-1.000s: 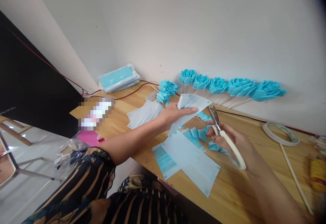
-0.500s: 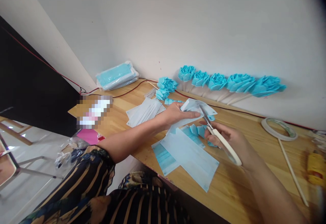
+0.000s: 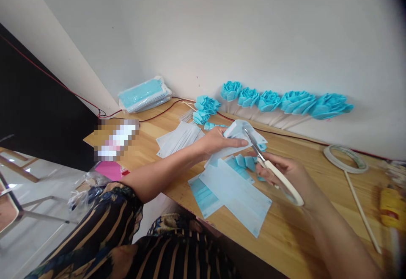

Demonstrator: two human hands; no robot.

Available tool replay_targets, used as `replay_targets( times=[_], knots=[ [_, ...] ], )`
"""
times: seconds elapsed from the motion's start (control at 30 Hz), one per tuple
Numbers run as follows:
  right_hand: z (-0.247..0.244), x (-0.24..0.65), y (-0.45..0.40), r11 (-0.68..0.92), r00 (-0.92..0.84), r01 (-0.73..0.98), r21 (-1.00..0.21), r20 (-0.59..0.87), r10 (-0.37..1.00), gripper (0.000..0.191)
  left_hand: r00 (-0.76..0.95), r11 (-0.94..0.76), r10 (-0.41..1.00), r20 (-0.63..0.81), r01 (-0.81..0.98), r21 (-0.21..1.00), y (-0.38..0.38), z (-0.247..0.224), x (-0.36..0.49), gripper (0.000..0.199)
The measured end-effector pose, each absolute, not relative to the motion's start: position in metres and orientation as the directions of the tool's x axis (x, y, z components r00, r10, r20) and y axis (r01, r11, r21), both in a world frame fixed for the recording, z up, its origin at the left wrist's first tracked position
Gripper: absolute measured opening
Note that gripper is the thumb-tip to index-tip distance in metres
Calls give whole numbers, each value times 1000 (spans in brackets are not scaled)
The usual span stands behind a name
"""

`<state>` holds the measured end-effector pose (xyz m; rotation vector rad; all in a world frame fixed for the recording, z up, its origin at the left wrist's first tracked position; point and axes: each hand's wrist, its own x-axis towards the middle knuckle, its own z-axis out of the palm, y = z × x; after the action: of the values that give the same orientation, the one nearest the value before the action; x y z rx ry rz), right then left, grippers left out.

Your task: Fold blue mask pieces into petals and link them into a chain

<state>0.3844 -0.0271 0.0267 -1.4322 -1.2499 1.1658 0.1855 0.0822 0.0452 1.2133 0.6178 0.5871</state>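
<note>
Thin sheet: this pale blue-white piece (image 3: 233,128) is looking soft and papery, curling over at the top above the surface (image 3: 285,238), between the two hands.
Scissors: cream, smooth looped handles (image 3: 285,183) are joining slim metal blades, which are lying across the sheet's upper part.
Left hand: its fingers are pinching the sheet, nearly closed, the thumb (image 3: 237,142) lying flat on top of it; the hand (image 3: 217,141) is reaching in from the left.
Right hand: this hand (image 3: 292,171) is gripping the scissors, its fingers curling closed around the handles.
Loose sheets: a smooth pale rectangle (image 3: 242,200) is overlapping a pleated blue one (image 3: 203,196) below the hands.
Cut pieces: blue scalloped bits (image 3: 242,164) are lying just beyond them.
Pleated stack: whitish folded layers (image 3: 180,140) are fanning out beside the left forearm.
Flowers: five ruffled blue blooms (image 3: 298,102) are leaning along the wall; two more (image 3: 206,106) are resting nearer the clear-wrapped pack (image 3: 142,95).
Tape roll: a flat pale ring (image 3: 331,160) is touching a thin straight stick (image 3: 361,211).
</note>
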Motion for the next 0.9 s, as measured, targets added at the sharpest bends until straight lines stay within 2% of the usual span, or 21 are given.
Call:
replay_targets(
  times=[0.27, 0.5, 0.7, 0.9],
  knots=[
    [38, 375, -25, -134, 82, 109, -985, -126, 989, 37, 706, 274, 692, -152, -62, 960, 85, 45, 184, 40],
    [41, 374, -28, -169, 75, 106, -980, -162, 984, 42, 735, 321, 655, -178, -58, 945, 87, 45, 183, 41],
    [28, 390, -27, -91, -24, 241, -966, -100, 995, 59, 731, 305, 672, -117, -130, 943, 85, 46, 184, 41],
    [31, 405, -28, -114, -3, 412, -904, -127, 992, 57, 619, 313, 772, -142, -176, 933, 91, 40, 187, 41]
  ],
)
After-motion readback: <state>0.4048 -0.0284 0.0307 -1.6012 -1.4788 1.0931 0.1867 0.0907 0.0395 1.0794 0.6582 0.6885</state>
